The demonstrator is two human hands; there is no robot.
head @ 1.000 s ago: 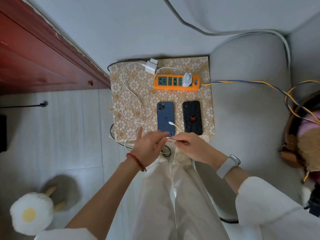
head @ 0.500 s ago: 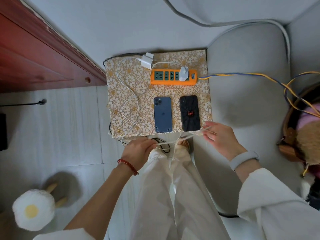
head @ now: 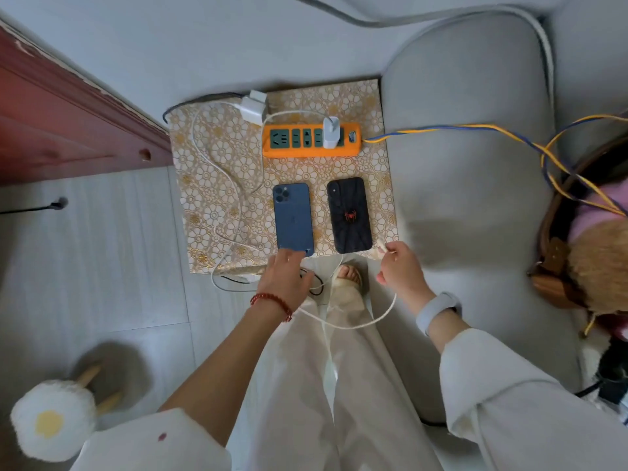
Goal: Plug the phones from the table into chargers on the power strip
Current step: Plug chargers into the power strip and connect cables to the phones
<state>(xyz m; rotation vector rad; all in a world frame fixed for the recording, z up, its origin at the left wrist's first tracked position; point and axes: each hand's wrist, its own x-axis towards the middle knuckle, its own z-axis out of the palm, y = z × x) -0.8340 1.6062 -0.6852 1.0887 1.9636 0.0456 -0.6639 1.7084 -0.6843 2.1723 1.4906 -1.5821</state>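
Observation:
A blue phone (head: 293, 219) and a black phone (head: 349, 215) with a red spider mark lie face down, side by side on a small table (head: 217, 171) with a gold flower cloth. Behind them lies an orange power strip (head: 311, 140) with one white charger (head: 330, 132) plugged in. A second white charger (head: 254, 107) lies loose at the table's back edge. My left hand (head: 284, 278) touches the blue phone's near end, fingers spread. My right hand (head: 401, 271) pinches the end of a white cable (head: 353, 325) beside the black phone's near right corner. The cable sags across my lap.
A grey sofa cushion (head: 475, 185) borders the table on the right, a red wooden door (head: 68, 124) on the left. A blue-yellow cord (head: 475, 130) runs right from the strip. A basket (head: 557, 280) with plush sits far right, an egg-shaped stool (head: 51, 419) low left.
My right hand drew the cable end from the blue phone out to the right, past the black phone. My left hand moved up from the table edge onto the blue phone's near end.

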